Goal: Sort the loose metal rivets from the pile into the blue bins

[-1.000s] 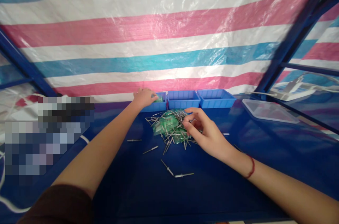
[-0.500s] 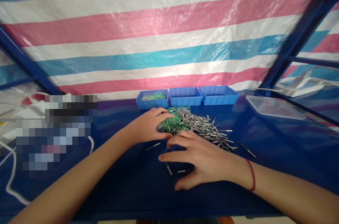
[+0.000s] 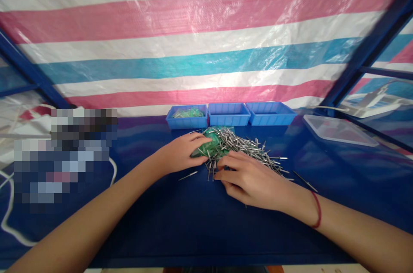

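A heap of silver pop rivets [image 3: 245,146] lies mid-table, with green plastic packets [image 3: 211,142] among its left part. My left hand [image 3: 180,152] rests against the left side of the heap, thumb and fingers apart around a green packet but not closed on it. At the front of the heap is my right hand [image 3: 253,178], its fingers curled down with pop rivets at the fingertips; the palm side is hidden. A thin tip pokes out beneath that hand. One loose rivet [image 3: 188,175] lies in front of my left hand, another [image 3: 305,181] to the right.
Behind the heap stand three blue bins: the left bin [image 3: 187,124] holds green packets, beside the middle bin [image 3: 228,119] and right bin [image 3: 272,118]. A clear plastic lid [image 3: 340,130] lies at right. A white cable [image 3: 9,221] runs along the left; a power strip [image 3: 371,103] sits far right.
My left hand has come back from the left bin to the heap, leaving a packet there. My right hand moved toward me, then curled and pushed forward; the two front rivets no longer show.
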The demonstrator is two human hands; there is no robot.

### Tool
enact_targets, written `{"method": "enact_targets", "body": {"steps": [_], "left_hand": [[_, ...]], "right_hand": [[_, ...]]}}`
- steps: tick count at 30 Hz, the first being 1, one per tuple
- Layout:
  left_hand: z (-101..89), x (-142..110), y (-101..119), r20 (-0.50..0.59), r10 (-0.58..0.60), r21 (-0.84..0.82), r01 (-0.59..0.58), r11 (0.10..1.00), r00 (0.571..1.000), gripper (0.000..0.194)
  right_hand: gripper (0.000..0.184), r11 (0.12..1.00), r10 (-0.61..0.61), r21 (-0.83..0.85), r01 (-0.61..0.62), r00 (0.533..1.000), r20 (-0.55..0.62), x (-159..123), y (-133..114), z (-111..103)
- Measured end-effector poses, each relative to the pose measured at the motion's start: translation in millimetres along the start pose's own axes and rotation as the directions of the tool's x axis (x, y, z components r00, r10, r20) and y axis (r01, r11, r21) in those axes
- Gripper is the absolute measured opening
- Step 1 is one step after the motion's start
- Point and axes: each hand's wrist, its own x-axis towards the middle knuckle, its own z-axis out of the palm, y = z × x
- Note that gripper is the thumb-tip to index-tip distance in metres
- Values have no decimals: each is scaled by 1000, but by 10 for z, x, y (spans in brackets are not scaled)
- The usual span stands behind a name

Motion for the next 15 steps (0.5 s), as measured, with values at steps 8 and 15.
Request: {"method": "enact_targets", "body": {"steps": [8, 15], "left_hand": [[-22, -6, 59, 2, -38, 39, 38, 999, 999, 39], [-1, 33, 48, -232, -185, -144, 154, 977, 955, 31]], "right_hand": [[19, 998, 31, 54, -30, 999, -26, 18, 5, -7], [18, 994, 86, 81, -79, 992, -90, 26, 63, 4]]}}
